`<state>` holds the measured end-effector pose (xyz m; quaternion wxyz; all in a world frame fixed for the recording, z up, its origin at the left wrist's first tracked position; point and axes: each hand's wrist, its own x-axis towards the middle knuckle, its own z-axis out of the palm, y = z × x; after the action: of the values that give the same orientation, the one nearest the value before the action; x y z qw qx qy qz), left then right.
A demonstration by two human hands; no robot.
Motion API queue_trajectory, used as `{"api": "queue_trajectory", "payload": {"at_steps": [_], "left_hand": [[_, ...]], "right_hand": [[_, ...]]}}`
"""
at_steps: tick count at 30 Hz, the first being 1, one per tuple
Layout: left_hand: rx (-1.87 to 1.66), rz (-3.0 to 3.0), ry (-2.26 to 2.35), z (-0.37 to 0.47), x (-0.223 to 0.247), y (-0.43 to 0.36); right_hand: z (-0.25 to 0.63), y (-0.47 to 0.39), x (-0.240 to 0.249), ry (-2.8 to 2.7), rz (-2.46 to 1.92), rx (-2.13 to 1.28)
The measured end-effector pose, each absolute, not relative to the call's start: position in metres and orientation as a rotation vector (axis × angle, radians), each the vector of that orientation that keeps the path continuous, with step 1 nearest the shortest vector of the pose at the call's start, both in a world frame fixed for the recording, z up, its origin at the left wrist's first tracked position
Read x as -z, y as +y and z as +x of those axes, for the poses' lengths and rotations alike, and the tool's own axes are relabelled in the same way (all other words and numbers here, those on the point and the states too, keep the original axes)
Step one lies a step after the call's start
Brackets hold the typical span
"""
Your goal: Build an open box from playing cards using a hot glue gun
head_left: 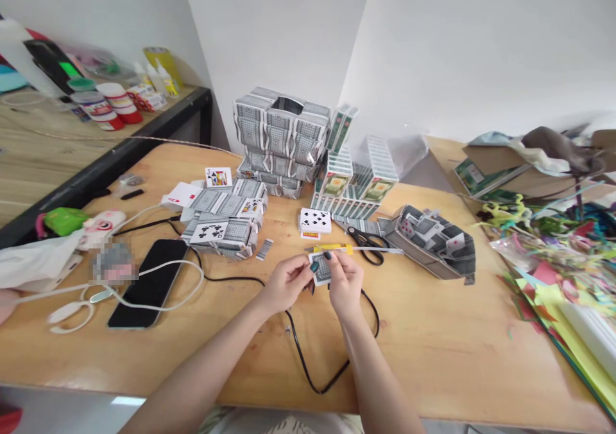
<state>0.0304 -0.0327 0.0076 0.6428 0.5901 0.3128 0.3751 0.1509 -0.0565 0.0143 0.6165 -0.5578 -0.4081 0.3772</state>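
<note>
Between my two hands is a playing card [321, 273], its grey patterned back facing up. My left hand [289, 281] pinches its left edge, and my right hand [345, 278] grips the right side with the thumb on top. Just beyond the fingers lies a yellow glue gun or similar yellow-handled tool [332, 248], partly hidden. A short stack of playing cards [314, 220] lies face up behind it. Black-handled scissors [368, 244] rest to the right. Left of my hands stands a block built of folded cards [226, 219] with loose cards on top.
A larger card structure [283, 138] stands at the back beside boxed card decks [353, 177]. An open card-built box [430, 241] holds cards at right. A phone [149, 284], white cable [190, 307] and black cable [299, 350] lie on the table [216, 357]. Colourful craft scraps [553, 248] cover the right side.
</note>
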Motion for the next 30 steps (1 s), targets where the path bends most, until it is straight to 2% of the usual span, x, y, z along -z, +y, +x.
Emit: {"api": "queue_trajectory", "payload": {"at_steps": [9,15,21,27,30], "left_hand": [[-0.901,1.613,0.858,0.025,-0.007,-0.028],[-1.03,1.578,0.968,0.021,-0.003,-0.023],[-0.971,1.48,0.911,0.023,-0.002,-0.026],[-0.967,1.505,0.936,0.023,0.0,-0.022],[-1.001,1.568,1.021,0.02,-0.001,-0.018]], "right_hand": [[0.149,-0.052,-0.015,-0.949,-1.283,-1.018],[0.148,-0.051,-0.015,-0.999,-1.109,-1.261],[0.149,-0.055,-0.013,-1.064,-1.18,-1.008],[0.15,-0.054,-0.012,-1.078,-1.272,-1.032],[0.155,-0.053,-0.012,-1.227,-1.354,-0.938]]}}
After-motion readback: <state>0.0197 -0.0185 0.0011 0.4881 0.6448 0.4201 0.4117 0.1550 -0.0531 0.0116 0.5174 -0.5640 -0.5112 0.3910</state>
